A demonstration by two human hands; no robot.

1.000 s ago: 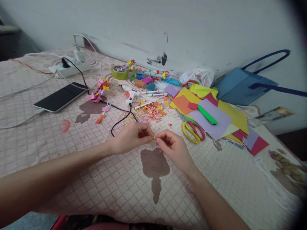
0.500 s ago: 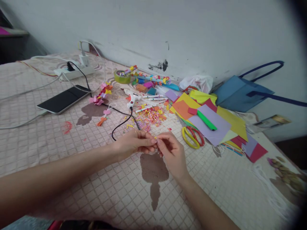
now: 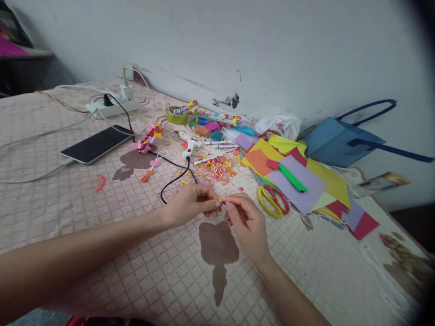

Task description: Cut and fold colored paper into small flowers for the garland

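Observation:
My left hand and my right hand meet above the tablecloth, fingertips nearly touching. Between thumb and forefinger my left hand pinches a tiny yellow piece, probably paper or foam. The right fingertips are pinched at its other side; whether they grip it too is hard to see. Just beyond the hands lies a heap of colourful paper scraps. Behind that heap rests a white hot glue gun with a black cord. Scissors with yellow and red handles lie right of my right hand.
Coloured sheets with a green cutter spread to the right, before a blue bag. On the left are a black phone-like slab and a white power strip with cables. A tape roll stands near the wall.
The view has shifted slightly, so the table's things appear a little lower. Both hands stay together at nearly the same spot, the yellow piece still at the fingertips.

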